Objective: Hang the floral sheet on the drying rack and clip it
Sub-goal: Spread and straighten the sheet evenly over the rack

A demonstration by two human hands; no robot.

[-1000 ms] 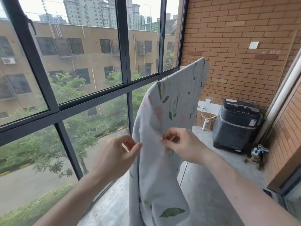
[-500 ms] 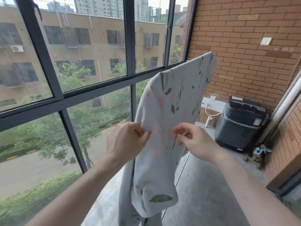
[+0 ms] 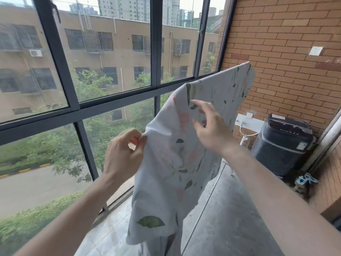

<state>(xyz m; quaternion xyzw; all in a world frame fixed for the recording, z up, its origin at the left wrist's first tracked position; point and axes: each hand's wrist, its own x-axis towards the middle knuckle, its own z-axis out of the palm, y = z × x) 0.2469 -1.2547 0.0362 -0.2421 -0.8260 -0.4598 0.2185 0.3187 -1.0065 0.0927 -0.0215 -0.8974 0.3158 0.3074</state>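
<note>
The floral sheet (image 3: 184, 145) hangs draped over a support that is hidden under the cloth; its top fold runs from mid-frame up toward the brick wall (image 3: 286, 43), and its loose end drops to the balcony floor (image 3: 230, 218) beside the window frame (image 3: 156, 52).

A moment ago both hands pinched the cloth close together at one height. Now the right hand (image 3: 210, 130) has let go and risen toward the top fold; its fingers (image 3: 198, 103) are spread wide and relaxed, holding nothing, the tips at or just off the fabric, which of the two I cannot tell. The left hand (image 3: 123, 154) has kept its grip, thumb and forefinger pinching the near edge of the sheet and pulling it slightly toward the window, so the cloth puckers at that point.

This reads as spreading and smoothing: one hand anchors the edge while the other reaches along the fold to draw the sheet flat. The hanging seems largely done, though the sheet is bunched low down. No clip is visible anywhere, so the clipping step looks not yet begun. A dark washing machine (image 3: 280, 145) stands in the far corner, well apart.
</note>
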